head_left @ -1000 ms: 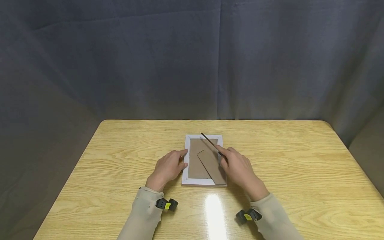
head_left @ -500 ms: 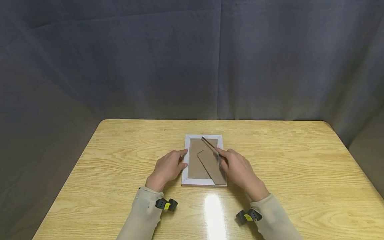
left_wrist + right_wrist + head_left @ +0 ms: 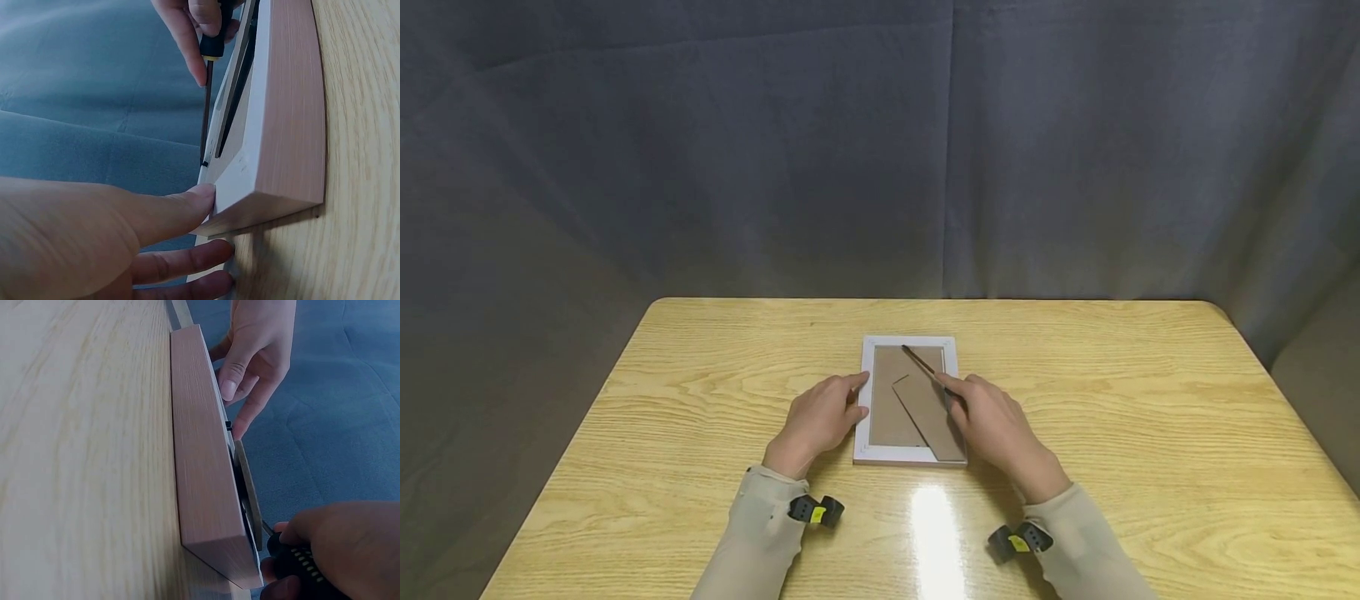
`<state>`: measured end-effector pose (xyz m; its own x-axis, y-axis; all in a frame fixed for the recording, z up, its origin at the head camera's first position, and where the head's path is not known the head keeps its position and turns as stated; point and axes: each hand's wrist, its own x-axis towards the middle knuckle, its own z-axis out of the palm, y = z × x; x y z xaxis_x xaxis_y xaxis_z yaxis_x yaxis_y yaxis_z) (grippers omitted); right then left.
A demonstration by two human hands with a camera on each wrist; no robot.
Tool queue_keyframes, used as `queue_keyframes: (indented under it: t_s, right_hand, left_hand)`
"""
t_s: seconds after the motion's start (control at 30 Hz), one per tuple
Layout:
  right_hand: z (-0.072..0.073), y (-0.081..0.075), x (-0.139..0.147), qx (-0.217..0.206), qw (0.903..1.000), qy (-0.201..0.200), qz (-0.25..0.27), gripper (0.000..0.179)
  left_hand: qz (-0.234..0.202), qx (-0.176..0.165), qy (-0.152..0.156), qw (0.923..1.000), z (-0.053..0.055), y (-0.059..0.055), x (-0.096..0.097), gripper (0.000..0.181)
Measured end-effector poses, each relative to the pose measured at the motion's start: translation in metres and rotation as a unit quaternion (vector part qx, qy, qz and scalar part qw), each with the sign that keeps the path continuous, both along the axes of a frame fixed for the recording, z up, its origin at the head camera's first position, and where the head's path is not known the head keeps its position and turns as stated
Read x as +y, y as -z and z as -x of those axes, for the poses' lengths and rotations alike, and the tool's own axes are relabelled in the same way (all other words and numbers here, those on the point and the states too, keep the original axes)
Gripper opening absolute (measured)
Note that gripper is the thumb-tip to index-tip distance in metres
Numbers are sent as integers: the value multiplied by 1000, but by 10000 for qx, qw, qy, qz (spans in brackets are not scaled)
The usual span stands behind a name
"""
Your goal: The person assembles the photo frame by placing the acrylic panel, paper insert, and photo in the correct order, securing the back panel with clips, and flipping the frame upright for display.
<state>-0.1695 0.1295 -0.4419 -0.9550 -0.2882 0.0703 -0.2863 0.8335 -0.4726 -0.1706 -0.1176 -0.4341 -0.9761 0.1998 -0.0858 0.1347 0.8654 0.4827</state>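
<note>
A white-bordered picture frame [image 3: 898, 454] lies face down on the table, its brown backing board [image 3: 891, 425] and slanted easel leg [image 3: 928, 417] uppermost. My left hand [image 3: 820, 417] steadies its left side; in the left wrist view the thumb [image 3: 187, 203] presses the rim and the other fingers reach along the side. My right hand [image 3: 1000, 421] grips a screwdriver, whose black handle [image 3: 214, 44] has a yellow ring. The screwdriver's dark shaft [image 3: 919, 358] slants over the backing, its tip at the upper inner edge, right at a small black tab [image 3: 229, 425].
The frame rests on a light wood-grain table [image 3: 700, 358] with rounded far corners. Behind the table hangs a dark grey curtain [image 3: 775, 167]. Both wrists wear black camera mounts, such as the left mount [image 3: 817, 511].
The screwdriver tip has come down from over the frame's top border to the upper inner edge. My right hand has shifted slightly down and left; the left hand keeps its place.
</note>
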Motion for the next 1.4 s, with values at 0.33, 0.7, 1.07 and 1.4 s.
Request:
queue_keyframes:
  t_s: [0.33,0.7,1.07,1.4]
  right_hand:
    - [1,1,0,-68,9999,33,86,43]
    - [1,1,-1,73,10000,-19,11,41]
    - [0,-2,-2,-24,10000,-42,19,42]
    - [-1,-4,-4,-72,10000,-53,-2,43]
  left_hand:
    - [14,26,-17,10000,0,0,0,52]
    - [6,19,-11,10000,0,1,1,52]
    - [-37,44,-13,10000,0,0,1,51]
    - [-35,17,-41,10000,0,-1,1,52]
